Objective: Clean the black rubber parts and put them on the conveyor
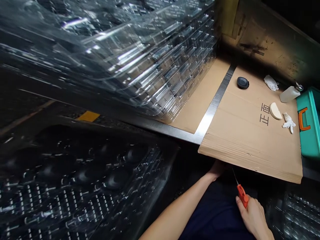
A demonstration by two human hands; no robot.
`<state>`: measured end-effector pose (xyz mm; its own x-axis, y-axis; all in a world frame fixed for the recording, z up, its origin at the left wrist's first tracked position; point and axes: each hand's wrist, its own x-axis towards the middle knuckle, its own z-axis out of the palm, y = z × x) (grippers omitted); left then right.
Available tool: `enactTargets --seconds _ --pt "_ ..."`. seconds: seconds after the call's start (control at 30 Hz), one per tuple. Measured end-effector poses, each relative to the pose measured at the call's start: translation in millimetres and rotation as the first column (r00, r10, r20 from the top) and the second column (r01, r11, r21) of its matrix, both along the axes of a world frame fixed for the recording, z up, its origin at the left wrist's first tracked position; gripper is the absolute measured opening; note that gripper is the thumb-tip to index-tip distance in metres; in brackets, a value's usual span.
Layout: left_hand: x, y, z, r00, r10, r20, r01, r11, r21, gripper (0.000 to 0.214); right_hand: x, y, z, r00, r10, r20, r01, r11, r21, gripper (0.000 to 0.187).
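In my right hand (255,213), the fingers are closed around a red-handled tool (242,193) with a thin metal blade or shaft. It points up and slightly left towards the front edge of a stack of cardboard sheets (232,133) marked with black characters. My left hand (218,169) reaches just below that edge. Its fingers are hidden by the overhanging cardboard and shadow, so I cannot see whether it holds anything.
Nested clear plastic trays (160,83) rise at the left of the metal table (210,115). On the cardboard lie a black round dish (242,83), a white pad (275,111), crumpled white pieces (289,123) and a white bottle (289,94). A green box (310,133) stands right; more trays (75,190) are lower left.
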<state>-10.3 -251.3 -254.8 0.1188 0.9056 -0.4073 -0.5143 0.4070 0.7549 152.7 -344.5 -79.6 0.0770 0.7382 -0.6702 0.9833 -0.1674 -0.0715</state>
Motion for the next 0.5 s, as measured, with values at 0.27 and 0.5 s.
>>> enactTargets --seconds 0.27,0.5 --pt "5.2 -5.4 -12.8 0.979 -0.08 -0.19 0.095 0.993 0.073 0.043 -3.7 2.9 -6.9 1.0 -0.012 -0.016 0.012 1.0 0.001 0.047" --pt "-3.5 -1.1 0.8 0.996 0.079 -0.034 -0.081 0.995 -0.063 0.045 -5.8 -2.5 -10.2 0.998 0.015 -0.054 -0.014 1.0 0.027 0.046"
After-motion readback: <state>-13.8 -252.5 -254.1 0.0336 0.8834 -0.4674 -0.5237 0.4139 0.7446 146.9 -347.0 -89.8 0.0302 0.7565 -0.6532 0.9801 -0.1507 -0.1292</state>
